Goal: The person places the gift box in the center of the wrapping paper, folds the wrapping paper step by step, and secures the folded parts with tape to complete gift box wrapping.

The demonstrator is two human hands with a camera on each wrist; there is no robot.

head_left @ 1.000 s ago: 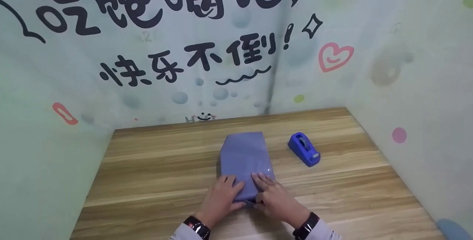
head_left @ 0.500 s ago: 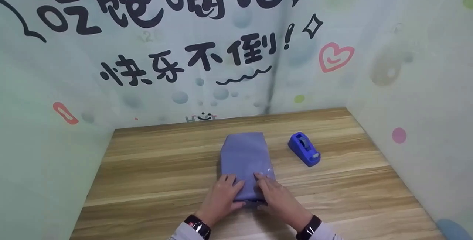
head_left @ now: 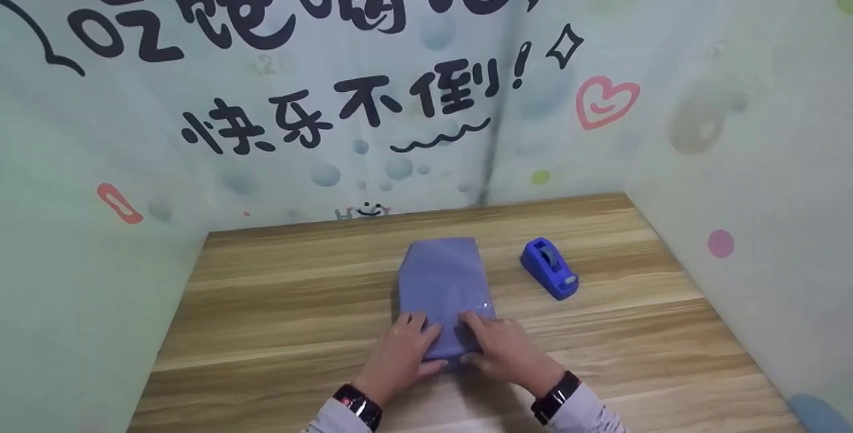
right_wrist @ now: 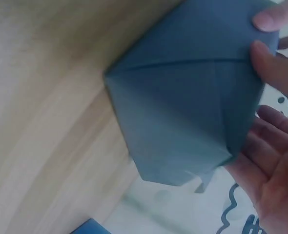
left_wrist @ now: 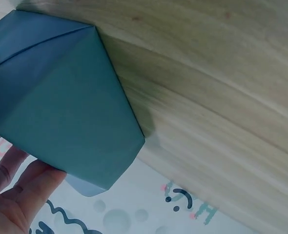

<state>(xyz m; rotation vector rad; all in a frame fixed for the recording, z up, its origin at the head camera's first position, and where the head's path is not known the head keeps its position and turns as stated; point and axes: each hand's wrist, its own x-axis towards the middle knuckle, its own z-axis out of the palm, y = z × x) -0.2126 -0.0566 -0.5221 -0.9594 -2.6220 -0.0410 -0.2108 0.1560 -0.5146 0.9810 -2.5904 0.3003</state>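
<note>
Wrapped box [head_left: 441, 286] sits mid tabletop [head_left: 280, 313], tape dispenser [head_left: 549, 268] just right of it. Left hand [head_left: 400, 356] & right hand [head_left: 508, 352] press its near end, fingers flat, gripping nothing. Risk: if pressure eases, the near-end paper fold could spring open, as no tape seen there.

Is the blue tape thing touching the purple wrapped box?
Apart. In the head view, a strip of bare wooden table shows between the tape dispenser and the wrapped box.
</note>
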